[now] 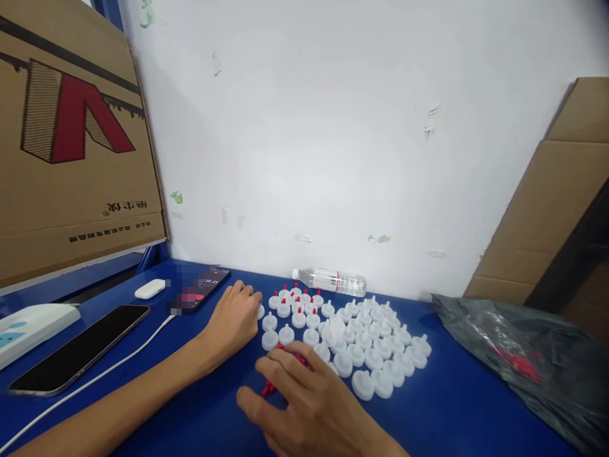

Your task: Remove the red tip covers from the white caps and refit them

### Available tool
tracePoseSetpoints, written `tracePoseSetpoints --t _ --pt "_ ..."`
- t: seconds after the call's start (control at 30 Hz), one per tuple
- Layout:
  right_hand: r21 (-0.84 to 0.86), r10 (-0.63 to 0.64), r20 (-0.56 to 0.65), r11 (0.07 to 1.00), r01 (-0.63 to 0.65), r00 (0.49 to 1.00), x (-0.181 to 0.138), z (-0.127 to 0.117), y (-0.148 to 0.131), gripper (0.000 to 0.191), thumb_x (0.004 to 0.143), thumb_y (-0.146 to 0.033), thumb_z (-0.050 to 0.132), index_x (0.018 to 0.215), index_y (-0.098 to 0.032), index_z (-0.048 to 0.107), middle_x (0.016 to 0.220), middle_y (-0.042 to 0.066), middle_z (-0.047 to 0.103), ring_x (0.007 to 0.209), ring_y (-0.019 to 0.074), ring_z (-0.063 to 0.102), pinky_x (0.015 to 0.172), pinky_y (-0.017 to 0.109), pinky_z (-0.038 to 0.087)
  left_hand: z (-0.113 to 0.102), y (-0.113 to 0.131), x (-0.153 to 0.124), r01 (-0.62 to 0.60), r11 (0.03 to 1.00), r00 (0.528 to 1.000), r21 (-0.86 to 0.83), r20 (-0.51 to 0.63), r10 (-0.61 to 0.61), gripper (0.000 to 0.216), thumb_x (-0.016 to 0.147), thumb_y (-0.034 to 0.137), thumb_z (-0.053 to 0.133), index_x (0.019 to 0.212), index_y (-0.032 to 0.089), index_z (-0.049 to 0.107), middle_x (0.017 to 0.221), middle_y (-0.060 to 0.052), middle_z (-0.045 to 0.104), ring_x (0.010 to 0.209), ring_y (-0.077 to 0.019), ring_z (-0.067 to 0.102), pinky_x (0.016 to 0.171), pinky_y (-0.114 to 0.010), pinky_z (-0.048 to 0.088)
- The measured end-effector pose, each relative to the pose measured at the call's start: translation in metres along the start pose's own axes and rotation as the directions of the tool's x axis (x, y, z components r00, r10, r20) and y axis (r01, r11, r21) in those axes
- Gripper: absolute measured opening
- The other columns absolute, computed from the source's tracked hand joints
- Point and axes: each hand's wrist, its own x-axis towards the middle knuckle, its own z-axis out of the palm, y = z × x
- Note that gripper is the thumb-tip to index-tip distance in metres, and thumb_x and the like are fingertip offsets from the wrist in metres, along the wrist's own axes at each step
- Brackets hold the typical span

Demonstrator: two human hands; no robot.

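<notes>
Several white round plastic caps (361, 346) lie grouped on the blue table (457, 406); those at the back left (295, 304) carry small red tips. My left hand (233, 320) rests palm down at the left edge of the group, fingers curled over a white cap (260, 311). My right hand (304, 397) lies near the front edge, fingers bent over a small heap of red pieces (269, 387), which it mostly hides.
A clear water bottle (330, 281) lies against the white wall. Two phones (78, 349) (200, 289), a white earbud case (149, 289), a cable and a white power strip (28, 324) sit left. A dark plastic bag (528, 355) lies right. Cardboard boxes (71, 139) flank both sides.
</notes>
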Motion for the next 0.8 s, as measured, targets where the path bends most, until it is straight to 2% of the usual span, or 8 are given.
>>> tracePoseSetpoints --t 0.17,0.23,0.3,0.37,0.47,0.53,0.8 --pt "0.007 0.003 0.189 1.000 -0.004 0.982 -0.007 0.006 0.009 0.030 0.091 -0.016 0.060 0.120 -0.019 0.060 0.117 0.008 0.065 0.113 0.0230 0.057 0.108 0.040 0.040 -0.002 0.003 0.001 0.010 0.999 0.999 -0.042 0.041 -0.008 0.026 0.093 0.009 0.046 0.080 0.014 0.068 0.082 -0.014 0.062 0.085 -0.0311 0.054 0.074 -0.043 0.044" --pt "-0.005 0.024 0.212 1.000 -0.024 0.977 -0.010 0.007 0.016 0.026 0.092 -0.014 0.060 0.117 -0.019 0.060 0.118 0.008 0.065 0.113 0.0224 0.057 0.108 0.040 0.040 -0.004 0.004 0.002 0.006 0.996 0.999 -0.086 0.041 -0.003 0.030 0.098 0.012 0.041 0.084 0.014 0.068 0.087 -0.014 0.063 0.088 -0.0305 0.054 0.079 -0.045 0.046" --pt "-0.032 0.037 0.203 0.999 -0.031 0.978 -0.013 0.009 0.022 0.023 0.095 -0.014 0.057 0.116 -0.020 0.060 0.119 0.008 0.065 0.112 0.0218 0.057 0.107 0.039 0.040 -0.006 0.004 0.002 -0.013 0.989 0.999 -0.146 0.039 0.019 0.033 0.102 0.017 0.036 0.096 0.013 0.068 0.097 -0.015 0.065 0.095 -0.0297 0.056 0.086 -0.047 0.048" --pt "-0.048 0.039 0.216 0.998 -0.029 0.976 -0.015 0.011 0.026 0.022 0.096 -0.015 0.055 0.117 -0.020 0.060 0.120 0.007 0.066 0.113 0.0223 0.057 0.107 0.040 0.041 -0.005 0.003 0.002 -0.045 0.976 0.998 -0.213 0.039 0.054 0.036 0.106 0.023 0.033 0.115 0.014 0.067 0.114 -0.014 0.066 0.109 -0.0291 0.056 0.097 -0.048 0.048" --pt "-0.036 0.045 0.252 0.999 -0.037 0.967 -0.015 0.009 0.029 0.024 0.095 -0.016 0.058 0.118 -0.020 0.059 0.117 0.008 0.067 0.112 0.0233 0.057 0.108 0.042 0.041 0.002 -0.002 0.000 -0.085 0.951 0.992 -0.298 0.060 0.108 0.042 0.110 0.033 0.031 0.141 0.020 0.057 0.142 -0.011 0.060 0.137 -0.0293 0.045 0.112 -0.051 0.041" --pt "-0.021 0.053 0.256 0.999 -0.049 0.965 -0.013 0.005 0.031 0.023 0.094 -0.017 0.058 0.117 -0.019 0.059 0.116 0.008 0.067 0.110 0.0231 0.058 0.108 0.042 0.040 0.008 -0.006 -0.001 -0.092 0.936 0.987 -0.339 0.090 0.130 0.045 0.111 0.039 0.031 0.147 0.023 0.053 0.150 -0.008 0.055 0.147 -0.0297 0.038 0.117 -0.053 0.037" --pt "-0.010 0.091 0.187 0.996 -0.091 0.978 -0.013 -0.004 0.034 0.020 0.097 -0.020 0.055 0.116 -0.020 0.059 0.108 0.006 0.067 0.106 0.0213 0.059 0.108 0.042 0.038 0.015 -0.011 0.003 -0.072 0.897 0.982 -0.435 0.126 0.140 0.051 0.112 0.041 0.023 0.138 0.019 0.061 0.141 -0.009 0.064 0.139 -0.0242 0.049 0.119 -0.049 0.037"
